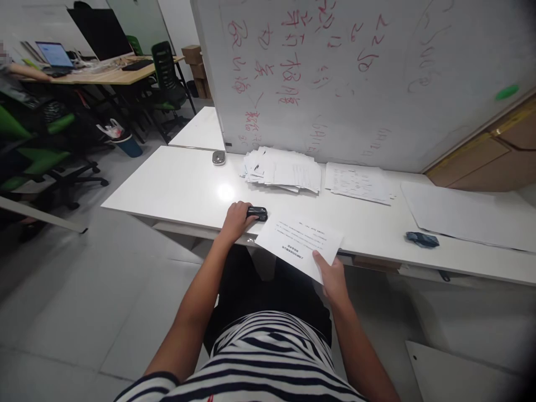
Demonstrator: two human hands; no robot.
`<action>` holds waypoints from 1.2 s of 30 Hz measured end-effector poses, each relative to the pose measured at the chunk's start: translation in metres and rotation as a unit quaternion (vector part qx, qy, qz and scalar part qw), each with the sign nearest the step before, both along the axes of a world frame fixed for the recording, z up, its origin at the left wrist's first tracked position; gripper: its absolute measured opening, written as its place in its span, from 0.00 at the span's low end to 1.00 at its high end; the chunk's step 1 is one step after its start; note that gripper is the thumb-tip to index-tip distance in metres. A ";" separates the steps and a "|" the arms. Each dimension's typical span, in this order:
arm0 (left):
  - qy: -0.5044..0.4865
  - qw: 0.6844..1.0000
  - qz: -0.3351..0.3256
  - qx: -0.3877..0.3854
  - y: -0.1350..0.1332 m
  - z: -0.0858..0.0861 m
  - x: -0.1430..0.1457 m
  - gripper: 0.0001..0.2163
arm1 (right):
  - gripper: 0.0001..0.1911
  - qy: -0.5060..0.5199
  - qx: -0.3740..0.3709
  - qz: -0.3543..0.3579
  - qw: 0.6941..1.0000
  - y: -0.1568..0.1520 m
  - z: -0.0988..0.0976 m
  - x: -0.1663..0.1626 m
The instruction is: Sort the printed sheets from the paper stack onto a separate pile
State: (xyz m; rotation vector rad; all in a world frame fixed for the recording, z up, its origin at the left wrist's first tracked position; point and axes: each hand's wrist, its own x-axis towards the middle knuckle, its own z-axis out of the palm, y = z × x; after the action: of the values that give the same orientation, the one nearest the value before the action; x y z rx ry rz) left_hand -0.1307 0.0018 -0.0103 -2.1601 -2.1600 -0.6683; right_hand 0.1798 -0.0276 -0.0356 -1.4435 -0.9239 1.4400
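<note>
My left hand (238, 219) is closed around the back end of a black stapler (257, 213) near the front edge of the white desk (180, 181). The stapler's front end points right, close to the upper left corner of a printed sheet of paper (299, 245). That sheet is pinched in my right hand (333, 273), with the thumb on top and the fingers hidden underneath. It reaches over the desk's front edge, printed side up. Whether it is one sheet or several I cannot tell.
Behind the stapler lies a messy stack of papers (288, 170), with a neater pile (358, 181) to its right. A small grey-and-white case (218, 158) and a dark cloth bundle (422, 239) rest on the desk. A whiteboard (310, 72) stands behind. Another person's arm (27, 71) shows far left.
</note>
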 end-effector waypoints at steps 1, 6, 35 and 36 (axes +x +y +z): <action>-0.006 1.000 -0.012 -0.002 -0.003 0.000 0.003 0.14 | 0.28 -0.010 -0.001 0.011 1.000 0.003 0.003 -0.002; -0.042 0.997 -0.039 -0.042 -0.011 0.010 0.009 0.16 | 0.26 -0.029 -0.002 0.078 0.997 0.017 0.008 -0.016; -0.297 0.946 0.103 0.083 0.063 0.030 0.037 0.22 | 0.27 -0.125 0.059 0.161 0.977 0.028 0.005 -0.028; -0.324 0.933 0.106 0.115 0.056 0.034 0.030 0.23 | 0.27 -0.134 0.072 0.161 0.975 0.029 0.007 -0.028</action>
State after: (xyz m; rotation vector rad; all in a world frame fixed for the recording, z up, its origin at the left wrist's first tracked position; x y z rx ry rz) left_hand -0.1003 0.0578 0.0232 -1.7004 -2.3601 -1.7046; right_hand 0.1517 0.0016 -0.0291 -1.4480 -1.4573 1.3903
